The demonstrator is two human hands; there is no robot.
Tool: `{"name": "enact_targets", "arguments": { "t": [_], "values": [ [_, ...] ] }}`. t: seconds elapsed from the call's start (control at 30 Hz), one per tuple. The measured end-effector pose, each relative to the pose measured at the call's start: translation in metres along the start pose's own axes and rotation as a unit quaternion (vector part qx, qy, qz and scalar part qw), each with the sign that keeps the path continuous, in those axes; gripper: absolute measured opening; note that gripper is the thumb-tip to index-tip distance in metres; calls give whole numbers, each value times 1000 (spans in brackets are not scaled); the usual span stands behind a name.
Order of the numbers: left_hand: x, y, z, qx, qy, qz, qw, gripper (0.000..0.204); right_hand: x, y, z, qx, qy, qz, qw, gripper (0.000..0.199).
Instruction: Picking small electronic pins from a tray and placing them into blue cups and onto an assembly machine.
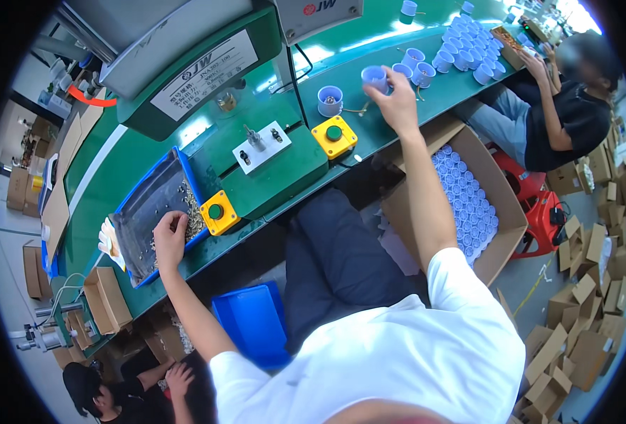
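While the person sits at the green bench (150, 279), the left hand (169, 237) rests, fingers curled and dipped, in the small metal parts (193, 212) heaped at the near end of the blue tray (150, 205); whether a piece is already pinched between the fingertips cannot be told. Just beside that tray stands a yellow box with a green button (218, 212), and beyond it the green press (256, 152) with its white fixture plate (261, 146) and a second yellow button box (334, 136).

Farther out, the right hand (396, 97) is stretched to the back of the bench, fingers closed round a pale blue cup (375, 76) lifted a little off the surface, near other cups (461, 46) of the same kind.

I judge this the fetching step: a metal part from one side, a cup from the other. Next, both likely need carrying to the fixture and seating squarely, with fingers clear of the press.

A cardboard box of cups (468, 205) sits by the right knee; another person (574, 106) works at the far end.
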State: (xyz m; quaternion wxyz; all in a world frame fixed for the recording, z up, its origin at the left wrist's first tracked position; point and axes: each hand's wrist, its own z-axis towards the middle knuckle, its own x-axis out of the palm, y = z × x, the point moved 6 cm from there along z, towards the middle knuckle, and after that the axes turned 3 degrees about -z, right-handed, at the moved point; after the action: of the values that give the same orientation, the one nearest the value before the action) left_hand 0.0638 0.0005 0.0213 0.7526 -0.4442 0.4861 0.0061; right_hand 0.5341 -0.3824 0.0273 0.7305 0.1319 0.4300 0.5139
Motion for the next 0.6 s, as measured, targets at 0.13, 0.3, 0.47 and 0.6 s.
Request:
{"name": "enact_targets", "arguments": {
  "t": [0.13,0.3,0.47,0.6],
  "values": [
    [-2,10,-6,-16,-17,10,1000,17,-2,4,-17,-117,-55,-88,988,52],
    [2,4,-2,-5,-18,11,1000,18,14,-6,-22,20,117,-47,992,49],
    [0,6,-2,-12,-22,18,1000,18,26,1,-19,-63,139,-94,984,60],
    [-2,10,-5,-16,-15,16,1000,18,34,28,-22,-51,177,49,982,68]
  ]
}}
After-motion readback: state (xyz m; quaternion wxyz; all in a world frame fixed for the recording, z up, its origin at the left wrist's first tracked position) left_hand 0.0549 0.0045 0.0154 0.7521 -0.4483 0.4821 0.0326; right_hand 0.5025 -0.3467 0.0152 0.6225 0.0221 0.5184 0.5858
